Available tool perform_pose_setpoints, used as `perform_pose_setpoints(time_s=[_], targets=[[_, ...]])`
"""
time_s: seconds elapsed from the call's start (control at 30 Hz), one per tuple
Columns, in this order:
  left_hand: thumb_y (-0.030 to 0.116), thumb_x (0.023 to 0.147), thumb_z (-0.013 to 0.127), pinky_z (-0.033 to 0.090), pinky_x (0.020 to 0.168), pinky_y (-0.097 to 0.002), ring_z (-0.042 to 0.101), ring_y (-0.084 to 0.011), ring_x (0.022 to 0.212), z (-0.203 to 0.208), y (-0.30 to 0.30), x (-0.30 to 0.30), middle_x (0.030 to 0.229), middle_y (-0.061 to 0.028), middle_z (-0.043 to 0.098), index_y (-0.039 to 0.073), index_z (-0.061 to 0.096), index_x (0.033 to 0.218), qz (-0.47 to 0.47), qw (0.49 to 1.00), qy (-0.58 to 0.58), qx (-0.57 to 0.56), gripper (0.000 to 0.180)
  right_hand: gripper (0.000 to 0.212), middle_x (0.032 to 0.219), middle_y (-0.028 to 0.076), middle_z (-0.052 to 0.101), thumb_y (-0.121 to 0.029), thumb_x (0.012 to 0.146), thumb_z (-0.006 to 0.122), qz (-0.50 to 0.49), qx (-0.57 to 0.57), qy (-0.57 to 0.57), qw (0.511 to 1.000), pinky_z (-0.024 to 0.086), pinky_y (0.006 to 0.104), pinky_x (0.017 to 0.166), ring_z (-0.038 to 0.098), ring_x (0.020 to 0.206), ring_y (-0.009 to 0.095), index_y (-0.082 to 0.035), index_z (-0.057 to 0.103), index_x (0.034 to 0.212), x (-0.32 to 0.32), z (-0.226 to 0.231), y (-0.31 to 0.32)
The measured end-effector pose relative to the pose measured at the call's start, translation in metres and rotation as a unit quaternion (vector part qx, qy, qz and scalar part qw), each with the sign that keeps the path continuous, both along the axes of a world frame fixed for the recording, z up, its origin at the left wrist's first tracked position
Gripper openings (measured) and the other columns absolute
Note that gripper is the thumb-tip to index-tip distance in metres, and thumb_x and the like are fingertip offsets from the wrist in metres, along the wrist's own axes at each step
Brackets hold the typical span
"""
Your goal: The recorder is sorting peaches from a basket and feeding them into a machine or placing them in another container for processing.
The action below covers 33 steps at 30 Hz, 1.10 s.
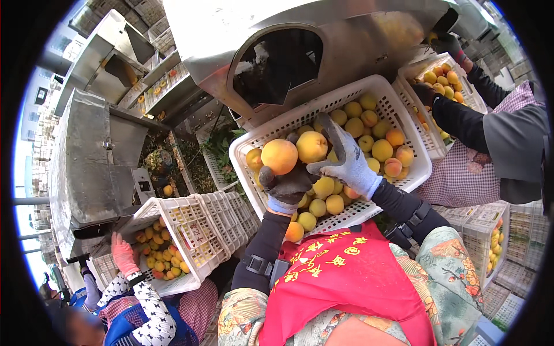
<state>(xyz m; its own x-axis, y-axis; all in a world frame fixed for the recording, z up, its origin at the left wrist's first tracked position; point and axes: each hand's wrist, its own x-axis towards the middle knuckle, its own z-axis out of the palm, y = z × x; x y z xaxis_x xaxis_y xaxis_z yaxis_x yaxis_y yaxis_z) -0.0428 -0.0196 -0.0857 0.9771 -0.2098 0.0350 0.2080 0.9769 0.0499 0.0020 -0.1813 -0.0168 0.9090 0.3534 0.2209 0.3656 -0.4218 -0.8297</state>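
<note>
A white slatted plastic crate (416, 151) filled with yellow-orange peaches (382, 150) stands before me, tilted in view. Over its left half, my left hand (288, 183), in a dark-palmed glove with a pale blue cuff, is closed around an orange peach (280, 157). My right hand (350, 162), gloved in grey-blue, reaches in from the right. Its fingers and thumb curve about another large peach (311, 146), right beside the first one. The far sides of both held peaches and some fingertips are hidden.
A metal machine housing with a dark opening (277, 66) rises behind the crate. At left, a person's pink-gloved hand (123, 254) touches another crate of peaches (199, 230). At right, a person in dark sleeves (461, 121) works over a crate (412, 104). More crates (473, 228) stand lower right.
</note>
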Motion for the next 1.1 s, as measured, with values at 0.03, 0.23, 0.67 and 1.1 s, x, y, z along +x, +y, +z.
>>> perform_pose_setpoints(time_s=[0.03, 0.23, 0.67, 1.1], targets=[[0.053, 0.062, 0.075, 0.031, 0.107, -0.0597, 0.037, -0.0382, 0.132, 0.001, -0.001, 0.001, 0.144, -0.017, 0.038, 0.009, 0.038, 0.14, 0.026, 1.0, 0.001, 0.006, 0.097, 0.091, 0.127, 0.018, 0.054, -0.035, 0.066, 0.083, 0.024, 0.098, 0.118, 0.988, 0.041, 0.0373, 0.099, 0.054, 0.114, 0.032, -0.004, 0.041, 0.14, -0.005, -0.001, 0.008], [0.052, 0.062, 0.075, 0.025, 0.112, -0.0541, 0.033, -0.035, 0.136, 0.024, 0.006, 0.008, 0.145, -0.0147, 0.037, 0.009, 0.035, 0.143, 0.076, 0.993, 0.003, 0.087, 0.099, 0.083, 0.122, 0.017, 0.058, -0.025, 0.068, 0.079, -0.003, 0.039, -0.096, 0.995, 0.04, 0.0422, 0.099, 0.055, 0.112, 0.035, -0.005, 0.043, 0.139, 0.023, 0.011, 0.033], [0.023, 0.083, 0.066, 0.045, 0.095, -0.0436, 0.056, -0.0329, 0.113, 0.014, 0.048, 0.007, 0.129, -0.0162, 0.053, 0.011, 0.035, 0.143, 0.117, 0.966, 0.044, 0.225, 0.069, 0.08, 0.133, 0.023, 0.048, -0.027, 0.072, 0.074, -0.07, -0.112, -0.159, 0.978, 0.032, 0.0489, 0.108, 0.041, 0.126, 0.042, -0.005, 0.039, 0.141, 0.093, -0.008, 0.075], [0.029, 0.094, 0.059, 0.055, 0.081, -0.0367, 0.058, -0.0235, 0.11, 0.051, 0.054, 0.024, 0.131, -0.0082, 0.053, 0.012, 0.039, 0.143, 0.097, 0.851, 0.115, 0.503, 0.056, 0.079, 0.135, 0.021, 0.047, -0.026, 0.073, 0.074, 0.198, 0.015, -0.07, 0.978, 0.043, 0.0427, 0.098, 0.053, 0.113, 0.039, -0.007, 0.039, 0.141, 0.055, 0.017, 0.06]])
